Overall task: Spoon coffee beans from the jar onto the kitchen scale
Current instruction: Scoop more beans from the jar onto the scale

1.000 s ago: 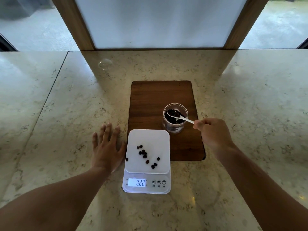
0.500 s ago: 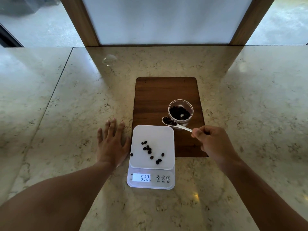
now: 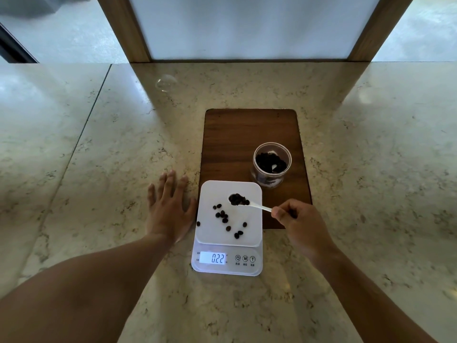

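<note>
A white kitchen scale [image 3: 247, 191] sits on the marble counter with several dark coffee beans [image 3: 223, 216] scattered on its platform; its display reads 0.22. My right hand [image 3: 300, 225] grips the handle of a small white spoon [image 3: 259, 206], whose bowl, heaped with beans, hovers level over the platform's upper middle. Behind and to the right, an open clear jar [image 3: 272, 164] holding more beans stands on a dark wooden board [image 3: 235, 134]. My left hand [image 3: 169, 210] lies flat on the counter, fingers spread, right beside the scale's left edge.
The marble counter [image 3: 99, 144] stretches wide on both sides. A small clear glass object [image 3: 166, 82] lies at the back left. A window with wooden frame posts [image 3: 123, 28] closes off the far edge.
My right hand carried the loaded spoon out of the jar, leftward and toward me, until it hung above the scale platform. My left hand stayed flat. The display still reads 0.22.
</note>
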A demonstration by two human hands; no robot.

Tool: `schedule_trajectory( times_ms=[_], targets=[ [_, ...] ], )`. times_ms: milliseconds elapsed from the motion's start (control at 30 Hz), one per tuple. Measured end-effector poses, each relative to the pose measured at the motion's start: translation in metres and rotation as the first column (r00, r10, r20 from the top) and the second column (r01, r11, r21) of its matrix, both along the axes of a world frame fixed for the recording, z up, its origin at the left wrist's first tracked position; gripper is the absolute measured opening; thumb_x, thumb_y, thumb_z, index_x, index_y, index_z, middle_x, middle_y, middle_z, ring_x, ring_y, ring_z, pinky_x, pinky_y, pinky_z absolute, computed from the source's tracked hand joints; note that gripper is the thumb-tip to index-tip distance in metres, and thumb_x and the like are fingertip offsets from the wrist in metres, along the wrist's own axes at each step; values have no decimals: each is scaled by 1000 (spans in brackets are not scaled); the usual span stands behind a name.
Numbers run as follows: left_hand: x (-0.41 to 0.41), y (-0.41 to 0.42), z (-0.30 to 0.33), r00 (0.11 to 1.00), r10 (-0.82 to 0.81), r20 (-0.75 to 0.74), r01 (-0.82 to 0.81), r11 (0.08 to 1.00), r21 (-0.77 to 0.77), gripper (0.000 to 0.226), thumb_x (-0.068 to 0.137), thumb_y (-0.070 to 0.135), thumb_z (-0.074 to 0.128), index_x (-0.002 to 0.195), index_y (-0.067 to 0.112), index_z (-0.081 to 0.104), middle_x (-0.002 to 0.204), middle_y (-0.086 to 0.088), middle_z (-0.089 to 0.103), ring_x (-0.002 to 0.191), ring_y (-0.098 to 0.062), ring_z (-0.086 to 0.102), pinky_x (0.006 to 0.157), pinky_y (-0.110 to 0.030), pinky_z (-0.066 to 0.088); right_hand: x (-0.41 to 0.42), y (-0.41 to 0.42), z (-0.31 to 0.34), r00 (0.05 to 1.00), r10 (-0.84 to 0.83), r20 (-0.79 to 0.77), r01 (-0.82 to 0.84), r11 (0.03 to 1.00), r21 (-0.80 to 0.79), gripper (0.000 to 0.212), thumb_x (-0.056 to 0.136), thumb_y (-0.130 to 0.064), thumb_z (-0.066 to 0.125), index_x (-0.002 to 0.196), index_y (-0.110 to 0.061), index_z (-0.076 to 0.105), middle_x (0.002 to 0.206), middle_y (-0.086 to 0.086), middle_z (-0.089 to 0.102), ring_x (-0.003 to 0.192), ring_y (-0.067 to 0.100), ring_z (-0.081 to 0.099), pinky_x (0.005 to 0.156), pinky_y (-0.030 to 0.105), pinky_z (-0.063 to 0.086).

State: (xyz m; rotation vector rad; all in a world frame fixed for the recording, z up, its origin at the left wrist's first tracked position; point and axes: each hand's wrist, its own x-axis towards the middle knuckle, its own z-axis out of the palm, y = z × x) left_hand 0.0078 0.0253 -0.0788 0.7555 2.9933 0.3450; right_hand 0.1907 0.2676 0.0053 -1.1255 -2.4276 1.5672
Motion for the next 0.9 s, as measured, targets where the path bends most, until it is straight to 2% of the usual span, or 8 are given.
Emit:
schedule_trajectory(
  times_ms=[467,567,700,833,900],
  targets=[
    [0,-1,0,1000,-4,-11,4,1000,12,67,94,59,27,152,26,27,165,-8,17,152,-21,-1,121,-48,-3,5,-3,2,995,81,-58,-76,993,94,19,93,-27,63,74,-24,62,66,-4,61,59,4,51,55,24,40],
    [0,0,2,1000,-3,-5,3,1000,-4,67,94,60,26,152,27,25,165,-8,15,152,-21,-2,122,-48,-3,7,-6,5,988,119,-103,-104,984,142,17,94,-24,62,76,-21,61,67,-6,62,63,2,52,54,15,41],
    [1,1,5,1000,2,15,-2,1000,-3,69,93,61,23,153,26,25,166,-7,13,152,-20,-4,122,-48,-3,11,-8,7,969,157,-191,-108,964,244,17,92,-16,65,76,-16,62,65,-12,61,62,1,54,54,10,39],
    [3,2,10,1000,4,26,-4,1000,-3,71,92,61,21,153,25,26,166,-8,12,152,-20,-5,122,-48,-4,14,-10,7,960,130,-249,-51,952,302,18,91,-15,65,74,-17,61,69,-24,61,59,1,54,53,8,37],
    [3,2,11,999,2,32,-2,1000,-10,71,92,61,21,154,25,25,166,-7,11,152,-19,-6,122,-47,-5,18,-11,6,959,59,-277,25,957,289,16,91,-17,64,75,-19,63,67,-19,62,58,3,55,51,9,37]
  ],
)
